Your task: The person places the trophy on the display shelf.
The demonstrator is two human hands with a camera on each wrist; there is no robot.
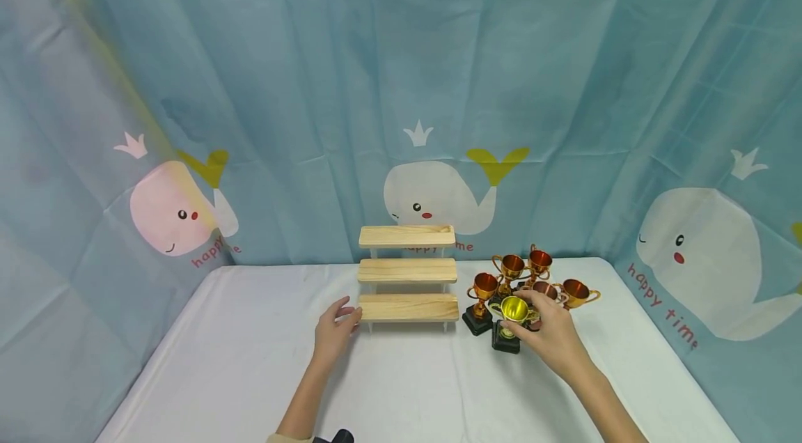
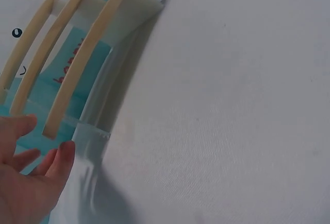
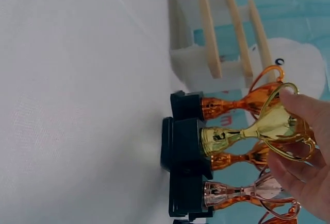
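Note:
My right hand [image 1: 551, 335] pinches a gold trophy cup [image 1: 514, 311] by its bowl, thumb on one side and fingers on the other. In the right wrist view the gold trophy [image 3: 273, 126] has a black base and two curled handles. Bronze-coloured trophies stand close around it, one bronze trophy [image 1: 484, 297] just to its left. My left hand [image 1: 335, 335] is at the left end of a three-step wooden display stand [image 1: 409, 307]. Its fingers are relaxed, with fingertips right at the lowest board [image 2: 85, 64] in the left wrist view.
Behind the gold trophy stand more cups, including a bronze trophy [image 1: 510, 267] and another bronze trophy [image 1: 576, 293] at the far right. A white cloth [image 1: 263, 331] covers the table. A blue curtain [image 1: 313, 81] with whale prints hangs along the back and sides.

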